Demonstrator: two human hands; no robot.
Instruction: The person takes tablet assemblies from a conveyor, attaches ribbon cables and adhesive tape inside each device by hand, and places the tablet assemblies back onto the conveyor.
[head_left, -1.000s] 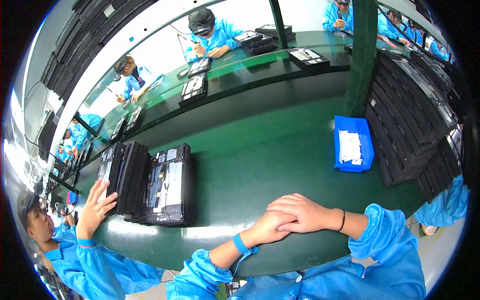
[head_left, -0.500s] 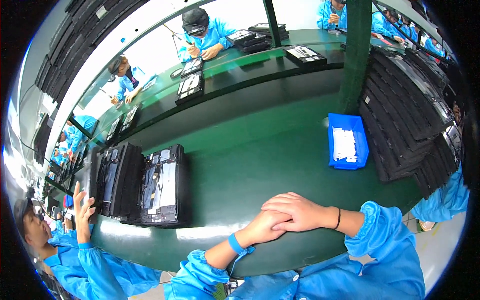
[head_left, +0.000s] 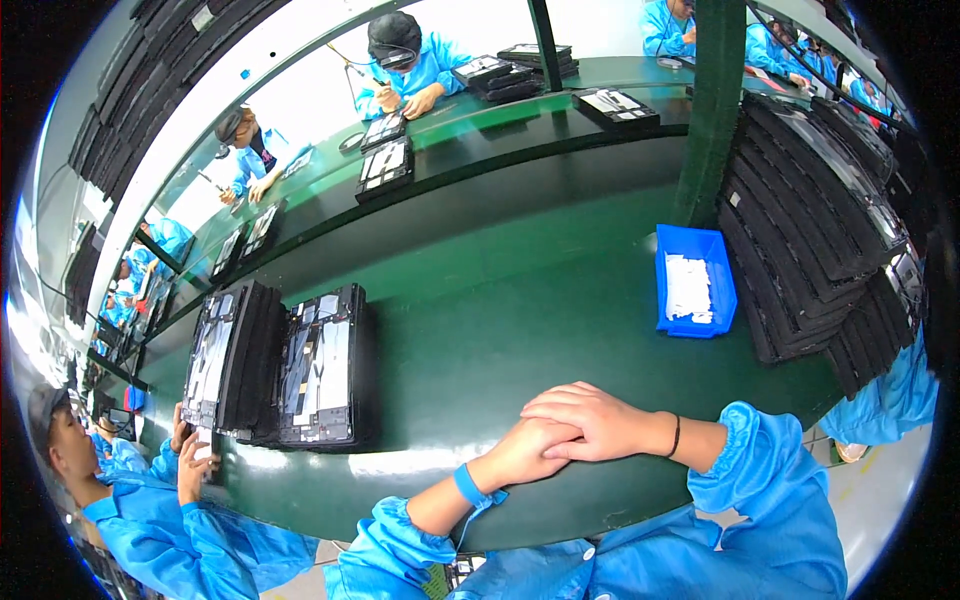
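Observation:
My right hand [head_left: 605, 422] lies across the back of my left hand [head_left: 522, 452] above the near edge of the green table [head_left: 480, 320]. Its fingers fold over the left hand, whose own fingers are mostly hidden beneath. A blue wrist strap [head_left: 468, 487] with a cord circles my left wrist, and a thin dark band [head_left: 677, 436] my right. To the left of my hands, apart from them, stand black foam trays [head_left: 255, 360] and an opened flat electronic device [head_left: 320, 368] in a black tray. Neither hand touches these.
A blue bin [head_left: 697, 330] of small white pieces [head_left: 688, 288] stands right of centre, beside a tall stack of black trays [head_left: 800, 220] and a green post [head_left: 708, 120]. At left, a co-worker's hand [head_left: 193, 468] is by the trays. Across the shelf, another person [head_left: 400, 75] works on devices.
The co-worker at left has lowered a raised hand to the tray edge, and the leftmost device there now tilts more into view. My hands stay folded in place.

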